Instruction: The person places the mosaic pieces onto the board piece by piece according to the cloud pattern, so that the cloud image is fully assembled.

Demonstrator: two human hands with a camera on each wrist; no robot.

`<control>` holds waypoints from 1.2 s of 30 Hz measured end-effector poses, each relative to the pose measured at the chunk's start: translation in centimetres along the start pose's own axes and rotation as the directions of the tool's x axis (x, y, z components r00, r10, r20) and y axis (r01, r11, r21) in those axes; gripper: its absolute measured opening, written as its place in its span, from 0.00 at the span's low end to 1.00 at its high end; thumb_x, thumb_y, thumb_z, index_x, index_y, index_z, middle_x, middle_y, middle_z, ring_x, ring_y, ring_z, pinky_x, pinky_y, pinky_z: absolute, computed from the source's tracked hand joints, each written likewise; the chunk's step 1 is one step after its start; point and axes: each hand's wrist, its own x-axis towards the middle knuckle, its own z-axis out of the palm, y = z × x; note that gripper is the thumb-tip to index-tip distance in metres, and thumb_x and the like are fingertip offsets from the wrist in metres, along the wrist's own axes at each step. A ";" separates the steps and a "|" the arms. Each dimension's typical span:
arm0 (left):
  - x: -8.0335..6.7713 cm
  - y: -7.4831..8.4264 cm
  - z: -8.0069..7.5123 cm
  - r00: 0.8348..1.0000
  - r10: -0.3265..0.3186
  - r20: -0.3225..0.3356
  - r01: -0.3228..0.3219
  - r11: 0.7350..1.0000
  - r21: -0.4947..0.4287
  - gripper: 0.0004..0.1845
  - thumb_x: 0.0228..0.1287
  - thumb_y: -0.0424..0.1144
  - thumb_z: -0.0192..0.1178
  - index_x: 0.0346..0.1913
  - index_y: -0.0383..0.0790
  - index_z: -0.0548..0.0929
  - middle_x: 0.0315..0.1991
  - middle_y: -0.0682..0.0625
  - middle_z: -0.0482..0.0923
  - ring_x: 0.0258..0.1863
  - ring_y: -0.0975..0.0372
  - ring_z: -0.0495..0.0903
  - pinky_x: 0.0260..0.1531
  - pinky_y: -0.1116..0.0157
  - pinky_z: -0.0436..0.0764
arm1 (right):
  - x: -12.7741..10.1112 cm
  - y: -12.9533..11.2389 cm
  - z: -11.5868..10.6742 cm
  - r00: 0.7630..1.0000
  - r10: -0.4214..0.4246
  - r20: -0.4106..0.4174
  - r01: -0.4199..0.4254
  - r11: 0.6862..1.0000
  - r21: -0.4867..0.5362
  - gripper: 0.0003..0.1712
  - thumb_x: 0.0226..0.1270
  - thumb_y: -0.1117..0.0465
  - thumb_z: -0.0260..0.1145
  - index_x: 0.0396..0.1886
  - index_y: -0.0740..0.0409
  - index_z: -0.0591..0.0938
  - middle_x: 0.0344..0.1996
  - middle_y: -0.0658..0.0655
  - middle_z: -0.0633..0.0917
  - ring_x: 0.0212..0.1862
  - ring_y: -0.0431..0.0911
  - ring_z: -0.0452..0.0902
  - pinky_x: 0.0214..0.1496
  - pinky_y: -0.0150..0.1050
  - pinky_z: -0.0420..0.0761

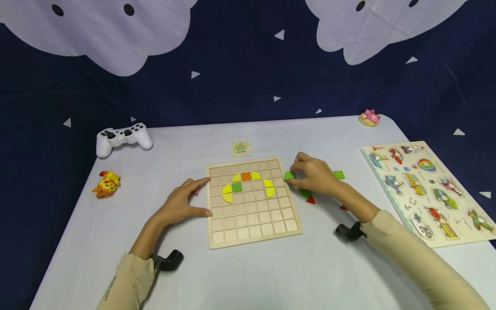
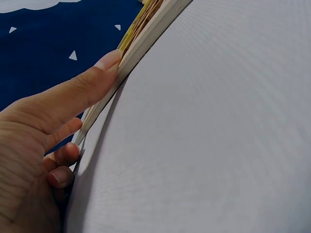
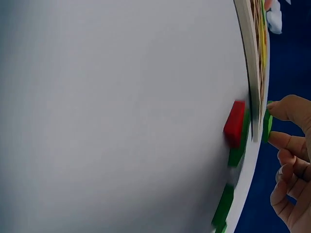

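Note:
A wooden grid board [image 1: 255, 215] lies mid-table, bearing several yellow quarter-round pieces [image 1: 227, 196], an orange square [image 1: 246, 176] and a green square [image 1: 237, 187]. At its left edge rests my left hand [image 1: 180, 202], thumb and forefinger spread and fairly straight, tips touching the rim. A small red piece [image 1: 196, 191] shows partly under that hand. Beside the board's right edge, my right hand [image 1: 315, 174] pinches another green square [image 3: 267, 121] between thumb and forefinger, held up off the table. Below that hand lie a green piece [image 1: 305, 193] and a red triangle [image 1: 311, 200].
Behind the board lies a small pattern card [image 1: 241, 148]. Another green square [image 1: 339, 175] is right of the right hand. A picture puzzle board [image 1: 418, 172] covers the right side. A white game controller [image 1: 124, 138], yellow figurine [image 1: 107, 185] and pink figurine [image 1: 370, 117] stand farther out.

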 end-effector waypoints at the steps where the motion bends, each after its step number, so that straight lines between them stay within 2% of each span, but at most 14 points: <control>1: 0.0 0.0 0.0 1.000 0.000 0.000 0.000 1.000 -0.003 0.53 0.41 0.53 0.81 0.73 0.47 0.68 0.36 0.50 0.64 0.36 0.59 0.63 0.39 0.60 0.62 | 0.1 -0.2 0.1 1.000 -0.007 -0.001 0.007 1.000 0.002 0.14 0.53 0.54 0.78 0.35 0.58 0.89 0.34 0.52 0.76 0.32 0.41 0.71 0.34 0.39 0.75; 24: 0.0 -0.1 0.0 1.000 -0.002 0.000 0.002 1.000 -0.016 0.53 0.41 0.53 0.81 0.73 0.48 0.68 0.36 0.50 0.64 0.35 0.59 0.62 0.38 0.61 0.62 | 3.5 -5.4 2.1 0.986 -0.162 0.037 0.161 0.987 0.016 0.14 0.57 0.52 0.75 0.36 0.57 0.89 0.35 0.49 0.78 0.32 0.40 0.73 0.34 0.36 0.77; 36: 0.0 0.0 0.0 1.000 -0.009 -0.003 0.009 1.000 -0.017 0.53 0.40 0.52 0.81 0.73 0.47 0.69 0.36 0.50 0.64 0.35 0.59 0.63 0.38 0.61 0.62 | 4.8 -7.0 3.3 0.975 -0.214 0.066 0.214 0.977 -0.004 0.12 0.59 0.52 0.74 0.36 0.56 0.90 0.35 0.49 0.77 0.31 0.39 0.70 0.33 0.33 0.75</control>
